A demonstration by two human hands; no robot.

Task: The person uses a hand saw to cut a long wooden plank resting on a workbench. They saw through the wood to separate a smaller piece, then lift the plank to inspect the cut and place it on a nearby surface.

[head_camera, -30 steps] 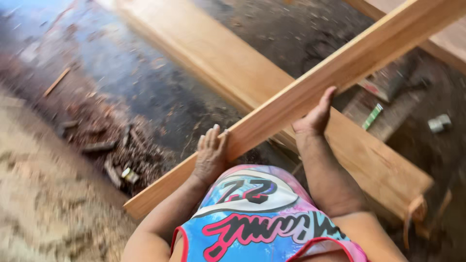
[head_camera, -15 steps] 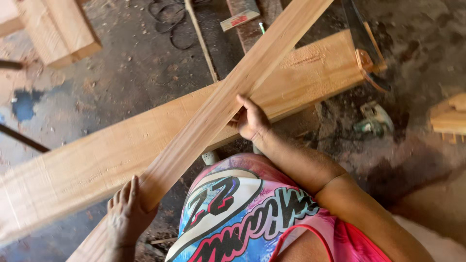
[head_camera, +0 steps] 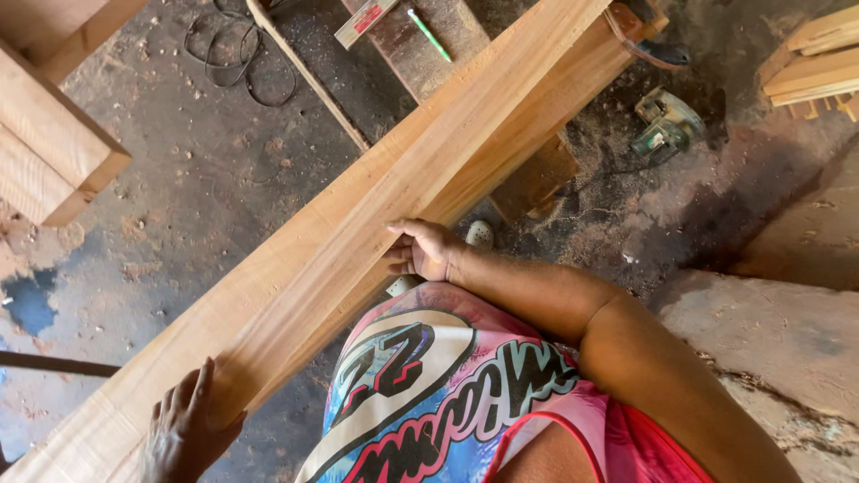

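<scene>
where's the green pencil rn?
Head view, top centre: the thin green pencil lies on a dark wooden board, just right of a flat red-and-white carpenter's pencil, beyond the long pale plank.

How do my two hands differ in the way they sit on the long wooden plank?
The left hand lies flat with its fingers spread on the long wooden plank, near its lower end. The right hand sits farther up, its fingers curled over the plank's near edge. Both are bare and touching the wood.
</scene>
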